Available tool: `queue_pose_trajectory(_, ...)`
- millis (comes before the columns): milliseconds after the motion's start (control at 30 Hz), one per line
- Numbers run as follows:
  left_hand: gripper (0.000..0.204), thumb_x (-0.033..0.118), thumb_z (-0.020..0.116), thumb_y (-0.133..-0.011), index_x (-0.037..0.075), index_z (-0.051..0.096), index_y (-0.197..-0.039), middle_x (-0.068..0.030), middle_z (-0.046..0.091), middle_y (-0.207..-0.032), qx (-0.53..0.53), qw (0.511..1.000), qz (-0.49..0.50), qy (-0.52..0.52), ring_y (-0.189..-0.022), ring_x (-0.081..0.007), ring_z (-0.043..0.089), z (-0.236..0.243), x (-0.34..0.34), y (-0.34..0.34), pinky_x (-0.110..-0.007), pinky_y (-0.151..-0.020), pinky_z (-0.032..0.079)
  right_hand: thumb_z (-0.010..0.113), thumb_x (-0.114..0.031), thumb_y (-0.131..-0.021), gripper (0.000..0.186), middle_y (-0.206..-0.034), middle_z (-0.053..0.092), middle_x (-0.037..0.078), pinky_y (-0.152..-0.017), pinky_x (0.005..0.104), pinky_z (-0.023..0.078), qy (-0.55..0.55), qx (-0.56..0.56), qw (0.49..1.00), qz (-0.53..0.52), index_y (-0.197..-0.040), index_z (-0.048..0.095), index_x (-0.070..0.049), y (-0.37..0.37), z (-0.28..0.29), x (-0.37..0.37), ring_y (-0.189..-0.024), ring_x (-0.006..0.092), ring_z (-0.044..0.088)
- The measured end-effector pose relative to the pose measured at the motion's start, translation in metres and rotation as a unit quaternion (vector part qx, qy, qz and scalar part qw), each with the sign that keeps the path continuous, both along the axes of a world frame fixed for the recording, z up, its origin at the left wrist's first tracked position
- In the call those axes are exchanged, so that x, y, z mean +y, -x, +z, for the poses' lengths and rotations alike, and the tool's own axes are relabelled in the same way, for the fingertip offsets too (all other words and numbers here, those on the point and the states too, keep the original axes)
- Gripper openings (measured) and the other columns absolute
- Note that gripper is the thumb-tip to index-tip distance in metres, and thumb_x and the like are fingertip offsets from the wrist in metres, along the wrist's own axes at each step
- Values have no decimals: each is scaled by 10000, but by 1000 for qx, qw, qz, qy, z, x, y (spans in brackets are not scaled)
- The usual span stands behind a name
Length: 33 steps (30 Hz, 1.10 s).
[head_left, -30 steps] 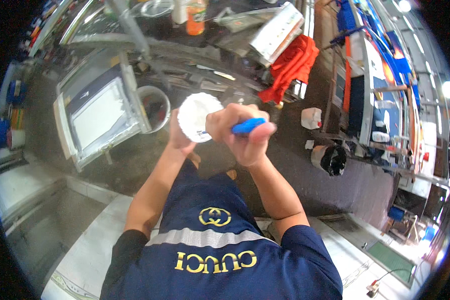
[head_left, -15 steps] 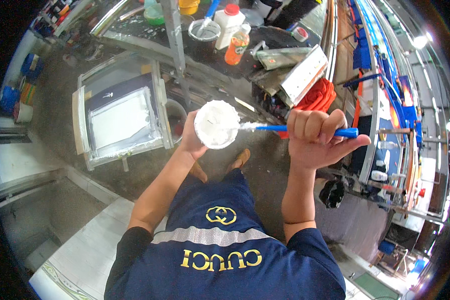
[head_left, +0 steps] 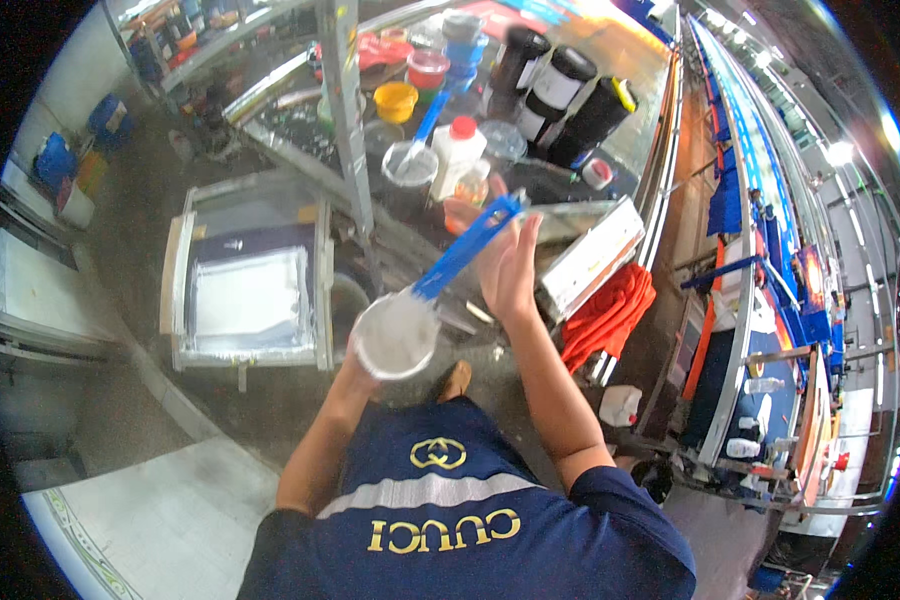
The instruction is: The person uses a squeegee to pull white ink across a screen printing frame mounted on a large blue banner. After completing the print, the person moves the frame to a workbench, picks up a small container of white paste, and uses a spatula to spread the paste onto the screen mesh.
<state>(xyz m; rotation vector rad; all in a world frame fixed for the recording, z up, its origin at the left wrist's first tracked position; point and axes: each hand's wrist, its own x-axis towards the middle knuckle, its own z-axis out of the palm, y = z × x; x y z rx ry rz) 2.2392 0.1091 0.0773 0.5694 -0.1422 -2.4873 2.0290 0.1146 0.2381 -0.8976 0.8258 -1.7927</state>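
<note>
My left hand [head_left: 353,362] holds a round white tub [head_left: 364,352] from below and its left side; most of its fingers are hidden. White paste fills the tub. A blue-handled stirrer [head_left: 457,258], blurred, leans out of it toward the upper right. Beyond the tub, my right hand [head_left: 510,265] is stretched forward with fingers apart, beside and behind the stirrer's handle. Its fingertips overlap an orange-labelled bottle [head_left: 473,183] in the picture; whether they touch it I cannot tell. Next to that bottle stand a white bottle with a red cap [head_left: 459,155] and another white tub [head_left: 410,180].
A framed screen [head_left: 248,295] with a pale rectangle lies at left. On the bench stand a yellow bowl [head_left: 396,102], a red tub [head_left: 427,68] and dark cylinders [head_left: 555,95]. An orange cloth [head_left: 610,315] hangs at right, above a white jug [head_left: 620,405]. A metal post [head_left: 347,120] rises ahead.
My right hand has let go of the stirrer, opened and moved forward and left. The stirrer now leans in the tub. The tub has shifted left and nearer, and the view has moved.
</note>
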Motion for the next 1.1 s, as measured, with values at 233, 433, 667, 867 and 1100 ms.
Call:
queue_pose_trajectory(233, 621, 555, 427, -930, 51, 533, -1278, -230, 617, -1177, 21, 998, 50, -17, -978, -436, 645, -35, 23, -65, -570, -786, 566, 750, -268, -824, 841, -1350, 496, 176, -1068, 400, 344, -188, 263, 908, -268, -1456, 261, -7, 103, -152, -68, -1259, 294, 465)
queue_pose_trajectory(433, 650, 569, 454, -906, 46, 536, -1284, -214, 624, -1171, 15, 997, 55, -43, -1016, -398, 640, 1, 28, -69, -545, -798, 563, 790, -352, -768, 769, -1207, 598, 167, -944, 394, 444, -218, 354, 885, -209, -1359, 406, -42, 80, -165, -102, -1140, 295, 575)
queue_pose_trajectory(667, 631, 554, 508, -894, 85, 517, -1317, -174, 591, -1255, 162, 984, -52, -53, -1069, -401, 611, 7, 8, -33, -549, -860, 519, 678, -393, -894, 667, -1218, 573, 123, -963, 336, 438, -131, 251, 957, -67, -1347, 399, 8, 78, -49, 7, -1113, 176, 547)
queue_pose_trajectory(867, 577, 544, 490, -900, 105, 550, -1270, -117, 622, -1193, 118, 988, -68, -79, -1031, -356, 608, 37, -5, 11, -493, -848, 510, 496, -791, -780, 891, -1098, 615, 297, -912, 468, 461, -295, 692, 591, 291, -1165, 527, 13, 72, 82, 74, -1055, 433, 591)
queue_pose_trajectory(1100, 458, 390, 430, -961, 53, 559, -1242, -122, 644, -1139, 88, 992, -75, 45, -1043, -267, 628, 58, -10, 77, -428, -910, 511, 575, -680, -806, 737, -783, 649, 221, -732, 441, 510, -297, 802, 450, 257, -968, 567, 39, 45, 96, 97, -802, 384, 654)
